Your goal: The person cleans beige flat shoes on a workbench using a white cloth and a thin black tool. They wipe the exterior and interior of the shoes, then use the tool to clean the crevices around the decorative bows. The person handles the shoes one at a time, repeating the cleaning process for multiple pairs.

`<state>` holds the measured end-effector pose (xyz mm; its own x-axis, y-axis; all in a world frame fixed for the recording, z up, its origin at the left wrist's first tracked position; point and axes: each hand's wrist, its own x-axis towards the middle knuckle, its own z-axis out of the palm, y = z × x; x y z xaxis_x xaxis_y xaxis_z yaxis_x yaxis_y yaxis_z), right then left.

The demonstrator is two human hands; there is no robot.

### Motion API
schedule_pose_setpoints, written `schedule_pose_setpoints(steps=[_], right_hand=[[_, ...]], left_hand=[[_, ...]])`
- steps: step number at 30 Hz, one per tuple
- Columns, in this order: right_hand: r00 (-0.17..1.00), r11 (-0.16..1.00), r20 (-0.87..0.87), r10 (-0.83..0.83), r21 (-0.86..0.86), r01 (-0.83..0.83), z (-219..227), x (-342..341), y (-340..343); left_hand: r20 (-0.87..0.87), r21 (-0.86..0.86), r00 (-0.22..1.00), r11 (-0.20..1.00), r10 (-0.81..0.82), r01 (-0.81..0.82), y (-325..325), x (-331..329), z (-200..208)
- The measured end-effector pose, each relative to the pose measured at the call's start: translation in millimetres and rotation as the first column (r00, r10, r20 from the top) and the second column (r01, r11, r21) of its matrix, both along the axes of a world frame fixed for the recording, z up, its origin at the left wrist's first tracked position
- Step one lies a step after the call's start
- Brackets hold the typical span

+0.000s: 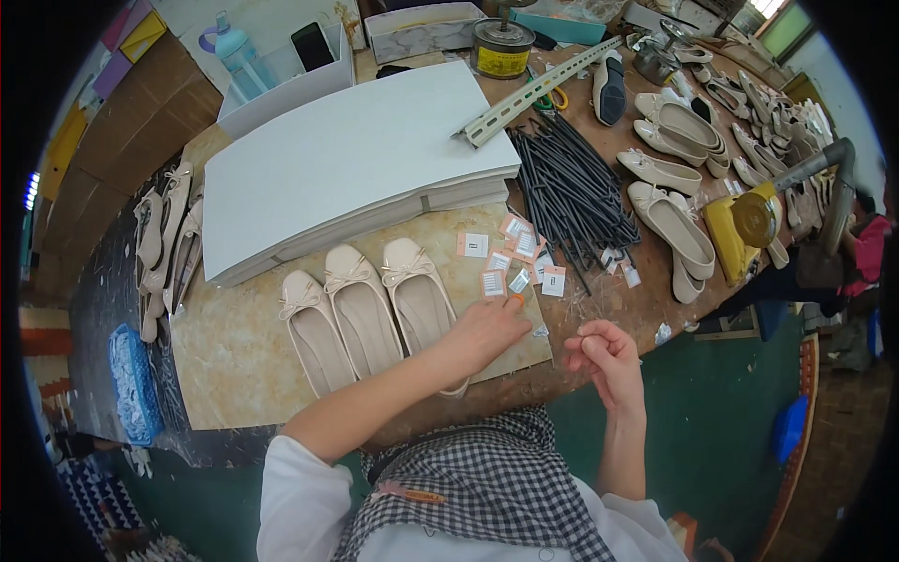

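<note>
a green floor spreads below the brown tabletop; a bright window shows at upper right.

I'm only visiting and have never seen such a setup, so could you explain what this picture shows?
There is no machine handling things here: a person works bare-handed. The wide, bent-looking picture comes from a camera worn on the head, looking down; its left is the person's left.

The left hand is beside small white-and-pink tags. The right hand is apart from it, fingers curled. Whether either holds something small, I cannot tell.

On the brown table are three beige shoes with bows, a stack of large white sheets, a heap of thin black rods and, at right, more beige shoes.
</note>
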<state>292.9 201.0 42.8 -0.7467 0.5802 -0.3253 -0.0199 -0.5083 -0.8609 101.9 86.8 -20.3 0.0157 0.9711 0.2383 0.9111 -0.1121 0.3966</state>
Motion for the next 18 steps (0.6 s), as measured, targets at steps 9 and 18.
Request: schedule_pose_setpoints(steps=[9,18], right_hand=[[0.984,0.967,0.175,0.032,0.244,-0.075,-17.8,-12.0,-13.9],[0.940,0.702,0.322,-0.114,0.696,-0.153,-14.0,-34.4,-32.8]], left_hand=[[0.087,-0.239,0.981,0.960,0.172,-0.147,2.1,0.5,13.3],[0.822,-0.399,0.325,0.880,0.468,-0.258,-5.8,-15.3,44.9]])
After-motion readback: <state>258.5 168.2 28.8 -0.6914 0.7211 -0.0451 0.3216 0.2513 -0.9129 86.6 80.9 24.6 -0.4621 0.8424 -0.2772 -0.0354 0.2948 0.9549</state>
